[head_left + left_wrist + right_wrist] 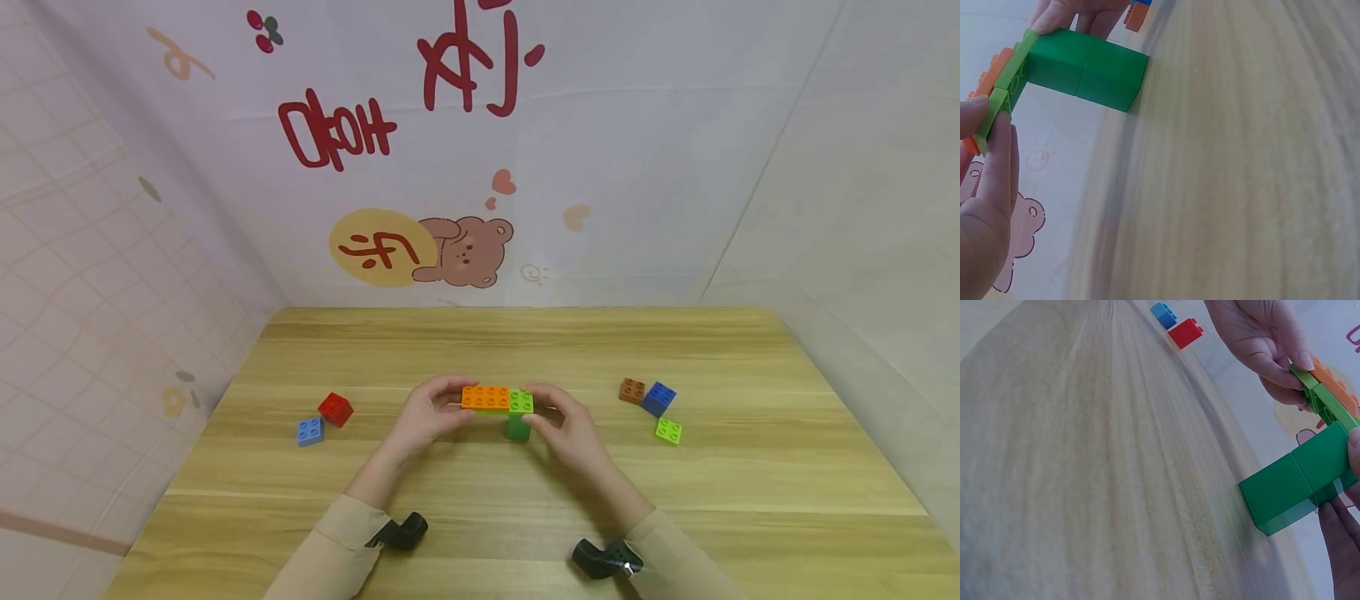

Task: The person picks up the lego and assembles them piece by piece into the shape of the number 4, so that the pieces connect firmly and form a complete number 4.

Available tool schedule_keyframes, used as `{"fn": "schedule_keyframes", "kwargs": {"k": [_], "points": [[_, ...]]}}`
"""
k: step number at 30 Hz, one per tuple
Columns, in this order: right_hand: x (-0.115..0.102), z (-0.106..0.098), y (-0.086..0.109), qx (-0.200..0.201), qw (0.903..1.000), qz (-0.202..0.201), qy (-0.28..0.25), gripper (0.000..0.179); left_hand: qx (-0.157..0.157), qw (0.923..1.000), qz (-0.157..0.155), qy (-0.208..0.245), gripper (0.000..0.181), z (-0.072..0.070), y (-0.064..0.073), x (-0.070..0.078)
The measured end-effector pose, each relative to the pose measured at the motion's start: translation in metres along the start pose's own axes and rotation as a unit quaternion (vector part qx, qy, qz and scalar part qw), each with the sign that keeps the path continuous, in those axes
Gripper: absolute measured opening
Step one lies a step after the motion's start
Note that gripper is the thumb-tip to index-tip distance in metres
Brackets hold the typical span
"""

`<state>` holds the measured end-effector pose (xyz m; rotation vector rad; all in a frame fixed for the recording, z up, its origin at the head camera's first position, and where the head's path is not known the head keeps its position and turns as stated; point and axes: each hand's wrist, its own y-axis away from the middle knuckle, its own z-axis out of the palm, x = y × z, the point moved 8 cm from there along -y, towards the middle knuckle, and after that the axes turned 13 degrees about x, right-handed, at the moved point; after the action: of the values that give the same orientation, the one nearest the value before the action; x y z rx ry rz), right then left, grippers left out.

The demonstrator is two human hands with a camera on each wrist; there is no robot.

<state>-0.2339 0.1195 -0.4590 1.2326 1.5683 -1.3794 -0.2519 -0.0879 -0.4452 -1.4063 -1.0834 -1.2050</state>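
Both hands hold one structure of toy building bricks above and on the wooden table. An orange brick (485, 397) lies flat across its top, over thin light-green bricks (1334, 404). Under their right end stand two dark-green bricks (1088, 70), stacked as a column whose foot is at the tabletop. My left hand (429, 414) pinches the free left end of the orange and light-green layer between thumb and fingers. My right hand (572, 427) grips the column's upper part from the right, thumb in front. The left end overhangs the table without a column below it.
Left on the table (480, 542) are a red brick (336, 409) and a light-blue brick (311, 432). At right lie a brown brick (632, 391), a blue brick (659, 399) and a light-green brick (669, 431). A printed cloth (637, 167) hangs behind the table.
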Motion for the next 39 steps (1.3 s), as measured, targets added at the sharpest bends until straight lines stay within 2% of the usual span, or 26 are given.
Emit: {"fn": "schedule_keyframes", "kwargs": {"k": [5, 8, 12, 29, 34, 39], "points": [[-0.021, 0.0, 0.002, -0.007, 0.9999, 0.0, 0.012, 0.036, 0.007, 0.9999, -0.006, 0.005, 0.045, -0.002, -0.001, -0.002], [-0.037, -0.001, 0.004, -0.01, 0.9996, -0.018, 0.018, 0.034, 0.013, 0.9999, -0.006, 0.002, 0.045, -0.003, -0.002, -0.001], [-0.041, -0.001, 0.004, -0.013, 0.9994, -0.026, 0.019, 0.033, 0.023, 0.9997, -0.01, 0.002, 0.045, -0.004, -0.002, -0.001], [-0.04, 0.0, 0.003, -0.013, 0.9997, -0.01, 0.02, 0.033, 0.063, 0.9958, -0.059, 0.028, 0.047, -0.005, -0.001, -0.006], [-0.038, 0.0, 0.003, -0.01, 0.9998, -0.005, 0.018, 0.033, 0.061, 0.9965, -0.052, 0.023, 0.046, -0.004, 0.001, -0.004], [-0.011, 0.0, 0.0, -0.004, 0.9998, -0.004, 0.017, 0.035, 0.049, 0.998, -0.037, 0.014, 0.045, -0.003, 0.001, -0.002]]}}
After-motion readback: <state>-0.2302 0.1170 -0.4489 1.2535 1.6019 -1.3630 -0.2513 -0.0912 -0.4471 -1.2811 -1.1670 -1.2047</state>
